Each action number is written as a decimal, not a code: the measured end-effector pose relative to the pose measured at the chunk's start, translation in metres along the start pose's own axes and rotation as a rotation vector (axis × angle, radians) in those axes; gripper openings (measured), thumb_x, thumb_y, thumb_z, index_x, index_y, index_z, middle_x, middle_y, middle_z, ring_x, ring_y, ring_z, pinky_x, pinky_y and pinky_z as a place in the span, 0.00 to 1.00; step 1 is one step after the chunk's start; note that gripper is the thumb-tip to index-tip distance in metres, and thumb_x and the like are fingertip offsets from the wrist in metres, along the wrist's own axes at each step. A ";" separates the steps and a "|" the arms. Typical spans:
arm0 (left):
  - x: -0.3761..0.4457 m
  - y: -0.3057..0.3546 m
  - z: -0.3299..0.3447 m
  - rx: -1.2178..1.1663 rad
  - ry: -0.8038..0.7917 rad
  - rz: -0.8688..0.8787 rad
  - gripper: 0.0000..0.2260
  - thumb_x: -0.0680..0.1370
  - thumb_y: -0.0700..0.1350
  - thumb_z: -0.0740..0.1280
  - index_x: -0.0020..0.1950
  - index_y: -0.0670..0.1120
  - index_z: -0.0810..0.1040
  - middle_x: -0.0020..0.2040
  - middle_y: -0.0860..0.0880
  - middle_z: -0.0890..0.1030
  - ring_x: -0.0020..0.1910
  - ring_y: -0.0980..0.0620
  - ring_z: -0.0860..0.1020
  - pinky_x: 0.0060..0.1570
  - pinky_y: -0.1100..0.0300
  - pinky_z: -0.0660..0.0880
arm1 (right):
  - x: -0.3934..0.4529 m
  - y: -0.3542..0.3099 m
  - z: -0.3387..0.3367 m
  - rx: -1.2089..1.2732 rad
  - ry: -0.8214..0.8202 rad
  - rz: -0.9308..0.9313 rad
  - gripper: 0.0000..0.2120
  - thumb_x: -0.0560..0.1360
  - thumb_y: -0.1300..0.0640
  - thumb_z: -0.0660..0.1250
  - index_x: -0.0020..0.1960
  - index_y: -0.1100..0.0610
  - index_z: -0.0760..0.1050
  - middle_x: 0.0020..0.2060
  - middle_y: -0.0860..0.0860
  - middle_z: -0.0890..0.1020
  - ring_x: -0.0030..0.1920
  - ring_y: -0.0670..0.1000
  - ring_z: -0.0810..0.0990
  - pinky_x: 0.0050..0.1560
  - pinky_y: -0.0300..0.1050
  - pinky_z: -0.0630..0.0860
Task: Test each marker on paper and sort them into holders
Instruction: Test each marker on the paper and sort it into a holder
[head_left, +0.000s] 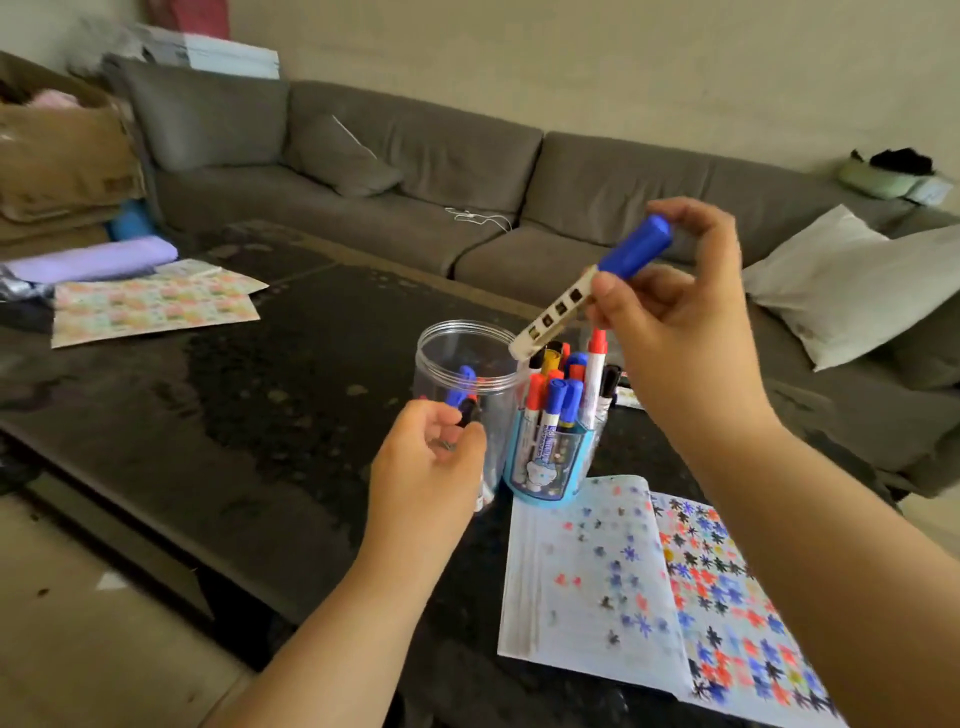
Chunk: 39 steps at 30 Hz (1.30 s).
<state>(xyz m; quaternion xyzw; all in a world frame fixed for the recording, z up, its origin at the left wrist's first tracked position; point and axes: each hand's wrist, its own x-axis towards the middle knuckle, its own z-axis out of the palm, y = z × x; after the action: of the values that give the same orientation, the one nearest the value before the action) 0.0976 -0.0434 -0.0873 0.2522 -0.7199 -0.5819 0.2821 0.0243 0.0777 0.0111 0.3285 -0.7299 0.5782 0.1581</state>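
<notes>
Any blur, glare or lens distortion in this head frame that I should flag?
Head view: wide-angle bending curves the sofa and table edge; motion blur softens the right hand and its blue-capped marker; soft daylight puts patchy sheen on the dark table; the clear jar shows faint reflections; the notebook marks stay readable.

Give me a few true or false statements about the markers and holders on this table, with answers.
1. The right hand holds a blue-capped marker above the holders. True.
2. The clear jar is packed full of markers. False: only a few show inside.
3. The blue holder stands beside the clear jar. True.
4. The open notebook has blank pages. False: they are covered in coloured test marks.
5. The left hand lies flat on the notebook. False: it is at the clear jar.
</notes>
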 end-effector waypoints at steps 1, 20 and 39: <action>0.001 0.000 0.001 -0.001 -0.012 -0.018 0.07 0.76 0.47 0.66 0.53 0.51 0.74 0.46 0.57 0.75 0.43 0.61 0.75 0.33 0.71 0.69 | 0.006 0.004 0.006 -0.011 -0.008 0.005 0.19 0.76 0.61 0.67 0.57 0.42 0.63 0.40 0.52 0.83 0.41 0.46 0.84 0.45 0.40 0.81; -0.012 -0.007 0.028 0.199 -0.279 0.164 0.01 0.76 0.45 0.66 0.46 0.51 0.74 0.40 0.57 0.75 0.39 0.64 0.75 0.33 0.75 0.70 | -0.032 0.069 -0.014 -0.602 -0.292 0.077 0.13 0.78 0.58 0.62 0.62 0.51 0.76 0.46 0.45 0.74 0.40 0.37 0.73 0.41 0.22 0.66; -0.023 -0.003 0.177 0.154 -0.520 0.047 0.03 0.76 0.50 0.65 0.49 0.55 0.75 0.43 0.60 0.75 0.42 0.64 0.75 0.35 0.72 0.68 | 0.019 0.270 -0.127 -0.982 -0.343 0.616 0.25 0.80 0.54 0.59 0.75 0.56 0.58 0.73 0.57 0.63 0.70 0.59 0.65 0.67 0.48 0.64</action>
<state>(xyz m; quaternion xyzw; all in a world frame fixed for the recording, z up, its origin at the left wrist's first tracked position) -0.0097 0.0944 -0.1219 0.0981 -0.8159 -0.5640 0.0810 -0.1876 0.2240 -0.1418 0.0793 -0.9881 0.1317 -0.0034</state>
